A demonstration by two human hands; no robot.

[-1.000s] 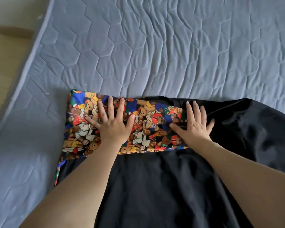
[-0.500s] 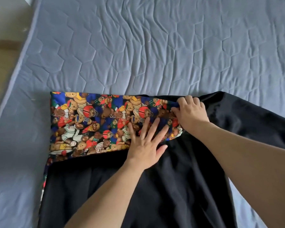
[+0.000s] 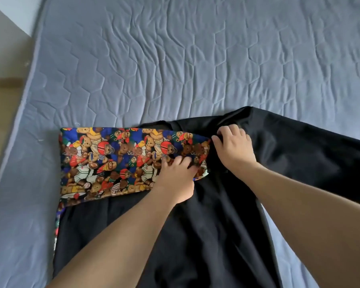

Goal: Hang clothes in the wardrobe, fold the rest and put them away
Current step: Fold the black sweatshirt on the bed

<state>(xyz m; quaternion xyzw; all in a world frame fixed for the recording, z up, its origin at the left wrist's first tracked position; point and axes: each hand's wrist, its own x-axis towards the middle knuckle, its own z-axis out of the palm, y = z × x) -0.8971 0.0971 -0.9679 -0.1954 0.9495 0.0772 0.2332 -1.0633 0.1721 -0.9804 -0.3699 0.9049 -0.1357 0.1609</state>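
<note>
1. The right hand (image 3: 234,149) has its fingers curled down into the black fabric (image 3: 216,225) just past the right end of the folded-over band; it looks to be pinching a bunch of cloth, though the fingertips are buried and the exact hold cannot be told.
2. The left hand (image 3: 178,173) sits just beside it, at the near right corner of the teddy-bear print panel (image 3: 116,161), fingers bent and gathering the print's edge.
3. Outward from both hands, the print panel runs leftward as a flat band lying on top of the black garment, which spreads toward the viewer and off to the right in a loose wing.
4. Everything lies on the grey quilted mattress (image 3: 195,59); a strip of floor (image 3: 0,113) shows past its left edge.
5. Judgement: a fold is under way. To do it well, the left hand should pin the band's corner so it does not creep, while the right draws the loose black wing across taut and square, then both smooth out trapped wrinkles before the next fold.
</note>
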